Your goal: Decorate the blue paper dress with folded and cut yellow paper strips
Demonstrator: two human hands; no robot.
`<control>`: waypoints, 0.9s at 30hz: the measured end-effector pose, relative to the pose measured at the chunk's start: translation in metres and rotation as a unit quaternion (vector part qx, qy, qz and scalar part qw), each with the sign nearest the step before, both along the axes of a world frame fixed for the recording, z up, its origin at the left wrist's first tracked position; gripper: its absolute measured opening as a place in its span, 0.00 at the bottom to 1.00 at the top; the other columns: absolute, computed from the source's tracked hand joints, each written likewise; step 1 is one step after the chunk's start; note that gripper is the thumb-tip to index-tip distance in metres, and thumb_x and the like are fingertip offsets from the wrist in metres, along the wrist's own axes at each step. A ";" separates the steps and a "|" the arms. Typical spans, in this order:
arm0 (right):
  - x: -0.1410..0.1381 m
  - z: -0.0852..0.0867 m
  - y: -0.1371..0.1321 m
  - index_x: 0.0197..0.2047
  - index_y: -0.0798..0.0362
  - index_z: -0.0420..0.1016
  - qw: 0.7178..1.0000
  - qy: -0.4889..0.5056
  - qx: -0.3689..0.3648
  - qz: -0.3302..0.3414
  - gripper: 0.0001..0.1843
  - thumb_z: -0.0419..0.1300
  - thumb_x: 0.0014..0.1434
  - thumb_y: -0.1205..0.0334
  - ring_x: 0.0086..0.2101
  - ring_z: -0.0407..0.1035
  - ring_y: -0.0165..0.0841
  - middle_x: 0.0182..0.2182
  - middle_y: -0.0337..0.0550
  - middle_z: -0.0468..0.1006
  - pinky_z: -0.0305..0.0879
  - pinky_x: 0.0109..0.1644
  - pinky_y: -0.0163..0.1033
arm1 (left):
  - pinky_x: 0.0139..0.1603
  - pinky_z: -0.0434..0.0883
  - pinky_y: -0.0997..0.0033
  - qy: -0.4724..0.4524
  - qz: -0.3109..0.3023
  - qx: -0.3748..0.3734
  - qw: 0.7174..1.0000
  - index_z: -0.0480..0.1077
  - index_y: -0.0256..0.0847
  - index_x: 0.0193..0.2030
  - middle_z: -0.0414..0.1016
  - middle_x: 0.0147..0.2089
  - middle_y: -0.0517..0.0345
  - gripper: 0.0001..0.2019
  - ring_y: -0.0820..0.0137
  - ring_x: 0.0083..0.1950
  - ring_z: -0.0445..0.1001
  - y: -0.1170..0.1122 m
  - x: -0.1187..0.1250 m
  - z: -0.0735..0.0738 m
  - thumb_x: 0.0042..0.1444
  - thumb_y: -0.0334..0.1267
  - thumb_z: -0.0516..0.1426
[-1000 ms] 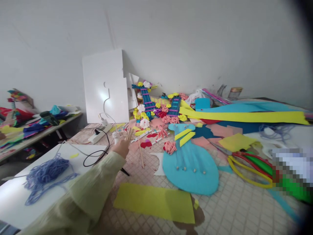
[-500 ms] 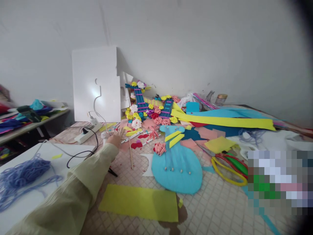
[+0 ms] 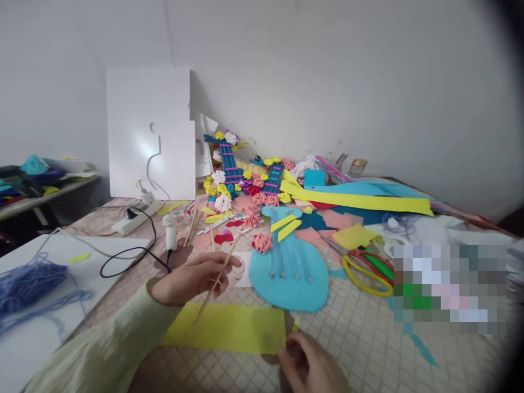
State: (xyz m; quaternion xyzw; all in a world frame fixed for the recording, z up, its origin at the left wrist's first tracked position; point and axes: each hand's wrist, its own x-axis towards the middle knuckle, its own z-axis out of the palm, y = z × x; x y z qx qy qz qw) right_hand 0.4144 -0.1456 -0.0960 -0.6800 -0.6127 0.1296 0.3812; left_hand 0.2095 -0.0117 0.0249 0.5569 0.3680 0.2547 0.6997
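My left hand point(image 3: 200, 277) is closed around a thin wooden stick point(image 3: 227, 261), held slanting above a yellow paper strip point(image 3: 237, 327) that lies flat on the table. My right hand point(image 3: 313, 363) comes in from the bottom edge. Its thumb and forefinger are curved and apart, by the strip's right end, with the thumb tip at the corner. Beyond the strip lies a light-blue guitar-shaped cutout point(image 3: 289, 273) with blue strings down its middle. Two yellow slips point(image 3: 289, 227) and a pink paper flower point(image 3: 262, 243) rest on its upper part.
A white glue gun point(image 3: 170, 232) stands beside a power strip point(image 3: 137, 217) with cables. Blue yarn point(image 3: 33, 281) lies on a white board at left. Scissors point(image 3: 366, 275) lie at right. Decorated paper guitars point(image 3: 231, 164) and paper scraps fill the back.
My left hand has drawn back toward me from beside the glue gun, with a wooden stick in it. My right hand has come into view at the yellow strip's right end.
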 end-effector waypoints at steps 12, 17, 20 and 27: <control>-0.011 0.016 0.007 0.26 0.51 0.63 0.996 0.088 -0.028 -0.001 0.08 0.52 0.53 0.57 0.19 0.66 0.29 0.18 0.35 0.68 0.60 0.24 0.31 | 0.17 0.46 0.80 -0.116 0.055 -0.137 0.982 0.68 0.37 0.35 0.60 0.26 0.62 0.08 0.81 0.22 0.59 -0.033 0.034 -0.034 0.46 0.36 0.58; 0.011 0.028 0.014 0.29 0.51 0.62 0.986 0.154 -0.003 -0.061 0.08 0.53 0.53 0.55 0.19 0.64 0.29 0.19 0.34 0.68 0.60 0.24 0.32 | 0.18 0.44 0.81 -0.081 0.050 -0.118 0.988 0.68 0.38 0.37 0.60 0.25 0.64 0.12 0.83 0.20 0.56 -0.045 0.037 -0.031 0.46 0.40 0.59; 0.032 0.033 0.020 0.29 0.51 0.62 0.981 0.165 0.003 -0.101 0.09 0.54 0.52 0.54 0.21 0.64 0.30 0.20 0.35 0.68 0.60 0.26 0.33 | 0.19 0.47 0.81 -0.010 0.059 -0.036 0.998 0.67 0.39 0.38 0.59 0.25 0.65 0.13 0.83 0.20 0.55 -0.050 0.035 -0.030 0.49 0.43 0.56; 0.061 0.033 0.018 0.30 0.52 0.64 0.986 0.123 -0.003 -0.111 0.09 0.53 0.52 0.55 0.22 0.65 0.30 0.26 0.39 0.72 0.61 0.29 0.36 | 0.27 0.64 0.76 0.233 0.033 0.328 0.915 0.68 0.41 0.45 0.71 0.28 0.60 0.14 0.74 0.27 0.68 -0.055 0.026 -0.041 0.55 0.40 0.48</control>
